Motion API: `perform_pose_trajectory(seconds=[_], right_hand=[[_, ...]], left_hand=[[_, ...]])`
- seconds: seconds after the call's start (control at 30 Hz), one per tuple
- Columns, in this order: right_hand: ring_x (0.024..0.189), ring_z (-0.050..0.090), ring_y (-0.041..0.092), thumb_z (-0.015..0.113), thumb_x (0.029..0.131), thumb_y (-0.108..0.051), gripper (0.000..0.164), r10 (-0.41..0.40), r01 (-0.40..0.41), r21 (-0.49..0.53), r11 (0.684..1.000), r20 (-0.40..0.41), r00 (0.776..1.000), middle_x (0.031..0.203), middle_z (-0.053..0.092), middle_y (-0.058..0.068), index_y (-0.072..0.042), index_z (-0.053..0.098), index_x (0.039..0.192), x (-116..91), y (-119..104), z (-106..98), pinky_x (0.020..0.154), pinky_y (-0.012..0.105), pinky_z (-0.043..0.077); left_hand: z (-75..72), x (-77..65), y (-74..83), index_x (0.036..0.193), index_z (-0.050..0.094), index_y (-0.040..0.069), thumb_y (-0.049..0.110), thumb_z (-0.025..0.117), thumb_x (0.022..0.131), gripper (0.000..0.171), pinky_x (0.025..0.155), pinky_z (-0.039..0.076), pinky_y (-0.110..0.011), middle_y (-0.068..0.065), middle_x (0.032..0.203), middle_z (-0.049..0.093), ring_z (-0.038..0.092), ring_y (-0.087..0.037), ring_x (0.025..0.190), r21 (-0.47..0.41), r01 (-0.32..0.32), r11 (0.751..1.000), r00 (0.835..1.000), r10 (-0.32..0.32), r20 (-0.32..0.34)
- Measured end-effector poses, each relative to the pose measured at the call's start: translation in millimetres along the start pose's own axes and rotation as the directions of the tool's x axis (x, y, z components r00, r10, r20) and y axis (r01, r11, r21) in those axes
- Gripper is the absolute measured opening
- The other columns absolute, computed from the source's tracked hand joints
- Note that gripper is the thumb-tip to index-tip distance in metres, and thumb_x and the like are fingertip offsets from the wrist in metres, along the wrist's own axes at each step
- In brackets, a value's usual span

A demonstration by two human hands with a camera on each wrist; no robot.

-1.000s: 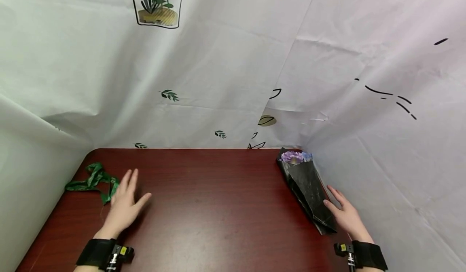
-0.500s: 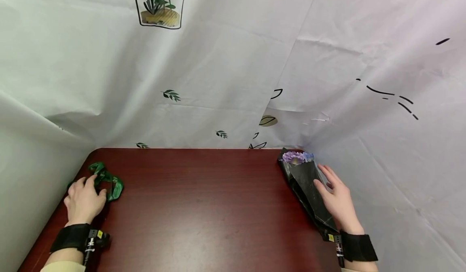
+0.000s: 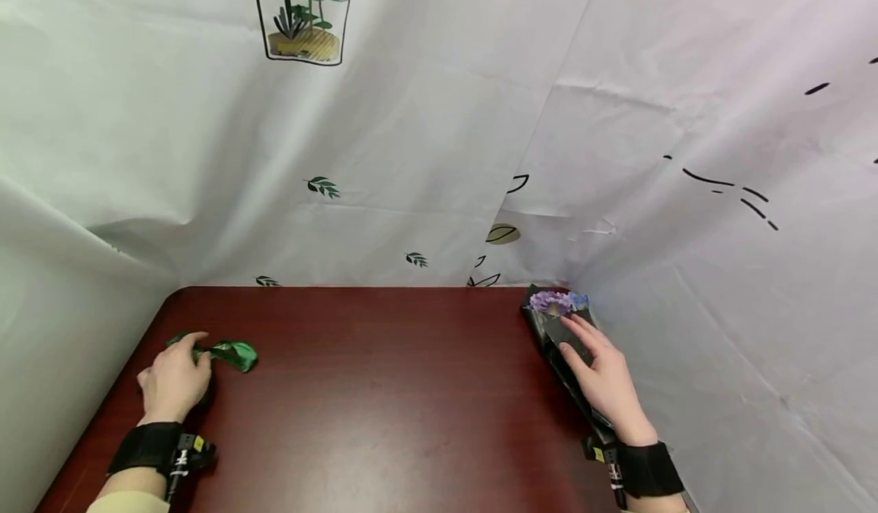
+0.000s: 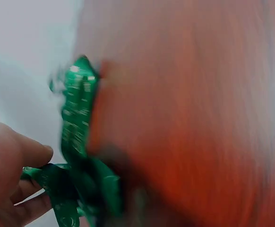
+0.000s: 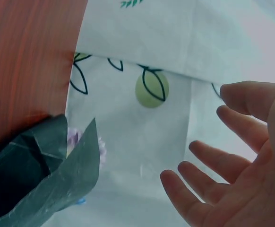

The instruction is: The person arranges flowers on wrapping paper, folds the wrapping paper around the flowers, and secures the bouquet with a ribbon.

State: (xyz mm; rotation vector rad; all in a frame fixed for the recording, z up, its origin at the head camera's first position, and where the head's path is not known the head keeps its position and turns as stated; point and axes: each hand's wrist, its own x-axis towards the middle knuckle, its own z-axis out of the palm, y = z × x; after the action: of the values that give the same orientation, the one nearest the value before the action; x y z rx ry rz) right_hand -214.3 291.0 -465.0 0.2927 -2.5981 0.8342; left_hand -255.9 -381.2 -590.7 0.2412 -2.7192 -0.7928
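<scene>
My left hand point(image 3: 174, 379) pinches a shiny green ribbon point(image 3: 233, 354) at the left side of the table. In the left wrist view, thumb and fingers close on the crumpled ribbon point(image 4: 78, 113), whose folded lengths stand out from the hand, partly blurred. My right hand point(image 3: 607, 383) hovers over a bouquet wrapped in black paper point(image 3: 547, 331), its fingers spread and relaxed. Purple and blue flowers point(image 3: 550, 302) show at the bouquet's far end. From the right wrist, the black wrapper point(image 5: 29, 165) lies apart from the fingers, and nothing is in that hand.
The dark red wooden table point(image 3: 384, 391) stretches between the hands. White printed fabric point(image 3: 411, 117) hangs behind it and along both sides, close to the bouquet on the right. Each wrist wears a black strap point(image 3: 145, 446) with a small camera.
My left hand has moved left onto the green ribbon, taken hold of it and shifted it slightly right. My right hand has moved forward and left, from beside the bouquet to over it.
</scene>
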Motion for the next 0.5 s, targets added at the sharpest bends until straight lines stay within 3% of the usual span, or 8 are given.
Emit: perform_pose_trajectory(seconds=[0.1, 0.2, 0.27, 0.37, 0.43, 0.5], right_hand=[[0.145, 0.056, 0.049, 0.073, 0.108, -0.007, 0.042, -0.081, 0.081, -0.004, 0.997, -0.029, 0.996, 0.156, 0.062, 0.025, -0.005, 0.071, 0.15, 3, -10, 11, 0.106, 0.064, 0.047], [0.141, 0.062, 0.044, 0.076, 0.105, -0.003, 0.042, -0.166, 0.167, 0.016, 0.986, -0.023, 0.986, 0.15, 0.068, 0.021, -0.006, 0.072, 0.148, 10, -25, 29, 0.111, 0.06, 0.047], [0.14, 0.064, 0.041, 0.077, 0.104, -0.003, 0.046, -0.212, 0.21, 0.062, 0.976, 0.014, 0.977, 0.149, 0.07, 0.018, -0.007, 0.071, 0.149, 15, -39, 47, 0.113, 0.057, 0.048], [0.141, 0.064, 0.035, 0.079, 0.103, -0.006, 0.053, -0.253, 0.232, 0.168, 0.958, 0.117, 0.96, 0.152, 0.069, 0.014, -0.01, 0.067, 0.155, 19, -64, 79, 0.116, 0.055, 0.05], [0.144, 0.062, 0.032, 0.081, 0.102, -0.009, 0.06, -0.269, 0.218, 0.248, 0.944, 0.195, 0.943, 0.156, 0.066, 0.012, -0.012, 0.063, 0.159, 18, -81, 103, 0.117, 0.055, 0.051], [0.147, 0.06, 0.03, 0.082, 0.103, -0.013, 0.065, -0.276, 0.186, 0.317, 0.93, 0.27, 0.922, 0.161, 0.062, 0.01, -0.014, 0.058, 0.163, 15, -97, 127, 0.115, 0.054, 0.053]], left_hand=[[3.8, -5.2, 37.5, 0.148, 0.063, -0.001, 0.007, 0.059, 0.11, 0.039, 0.084, 0.04, -0.072, -0.032, 0.113, 0.07, 0.061, -0.042, 0.077, -0.072, -0.077, 0.994, 0.996, 0.074, -0.048], [6.1, -11.2, 85.5, 0.149, 0.066, 0.003, 0.005, 0.062, 0.111, 0.038, 0.067, 0.045, -0.05, -0.027, 0.11, 0.07, 0.047, -0.021, 0.057, -0.181, -0.2, 0.963, 0.979, 0.188, -0.079], [6.7, -17.5, 118.0, 0.149, 0.067, 0.006, 0.005, 0.064, 0.111, 0.038, 0.054, 0.037, -0.036, -0.021, 0.1, 0.07, 0.034, -0.01, 0.05, -0.273, -0.276, 0.921, 0.961, 0.267, -0.071], [8.7, -29.9, 161.2, 0.151, 0.067, 0.01, 0.007, 0.066, 0.113, 0.038, 0.048, 0.029, -0.028, -0.004, 0.083, 0.059, 0.026, -0.003, 0.05, -0.409, -0.345, 0.845, 0.931, 0.363, -0.037], [10.7, -38.0, 185.3, 0.149, 0.069, 0.012, 0.009, 0.067, 0.113, 0.036, 0.051, 0.03, -0.028, 0.002, 0.084, 0.065, 0.032, -0.003, 0.052, -0.467, -0.377, 0.8, 0.908, 0.418, -0.018], [12.9, -45.9, 205.6, 0.149, 0.07, 0.016, 0.013, 0.068, 0.113, 0.036, 0.059, 0.039, -0.029, 0.005, 0.092, 0.072, 0.049, -0.002, 0.063, -0.493, -0.406, 0.77, 0.883, 0.47, 0.006]])
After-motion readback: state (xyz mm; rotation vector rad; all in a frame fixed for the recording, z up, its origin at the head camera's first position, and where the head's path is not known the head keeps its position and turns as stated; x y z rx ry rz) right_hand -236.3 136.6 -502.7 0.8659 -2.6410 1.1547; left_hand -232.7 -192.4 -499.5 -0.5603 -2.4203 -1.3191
